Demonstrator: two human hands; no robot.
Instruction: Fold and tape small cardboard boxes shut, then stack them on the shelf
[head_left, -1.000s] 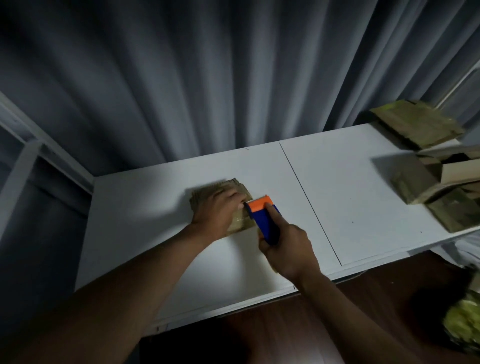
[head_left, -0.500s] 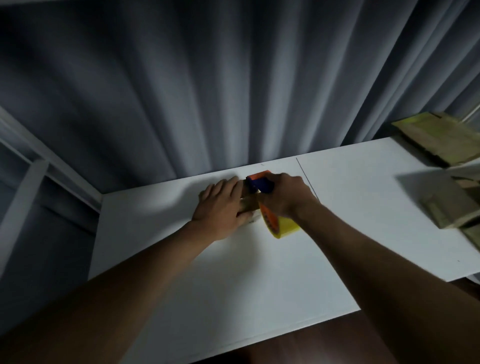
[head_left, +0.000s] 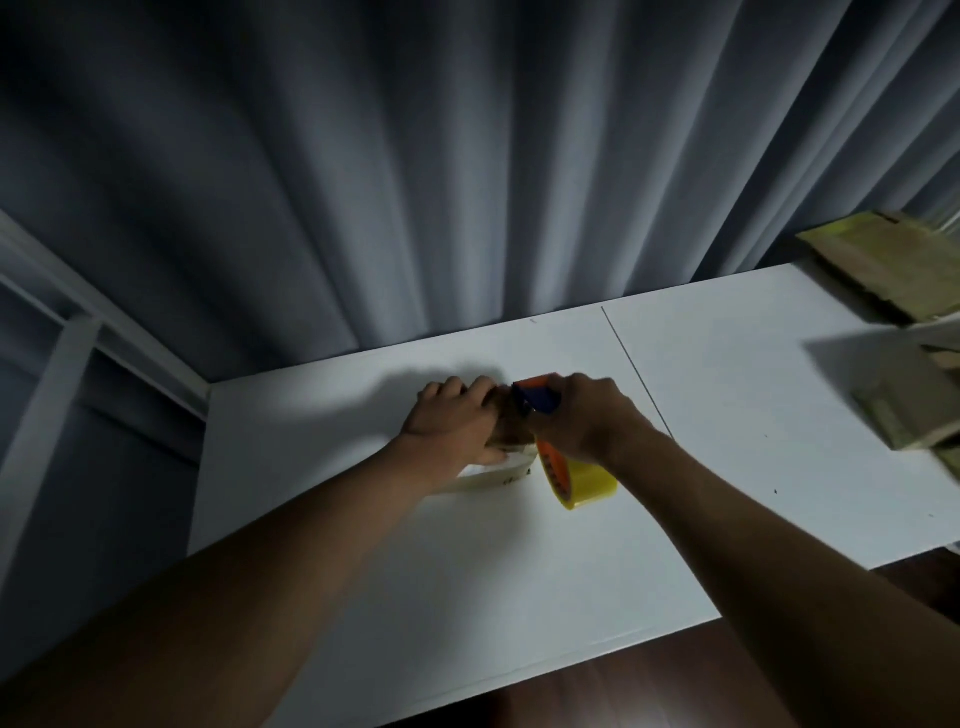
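At the far left a pale shelf frame (head_left: 62, 364) stands beside the white table (head_left: 363, 571), and no box shows on the part of it in view, so the stacking looks not yet begun, as far as this view tells. Near the middle of the table the left hand (head_left: 449, 423) lies over a small cardboard box (head_left: 511, 434), fingers curled over its far edge and the palm pressing it down; the box is mostly hidden under the hand, and a pale flap or strip shows at its near side. Just to the right, touching the box, the right hand (head_left: 584, 418) grips the handle of an orange and blue tape dispenser (head_left: 540, 397), its yellow tape roll (head_left: 584, 486) hanging toward the viewer. This box is probably being taped right now, with the seal unfinished. At the far right edge a loose pile of flattened and half-open cardboard boxes (head_left: 893, 270) waits, so most of the folding, taping and stacking seems left to do.
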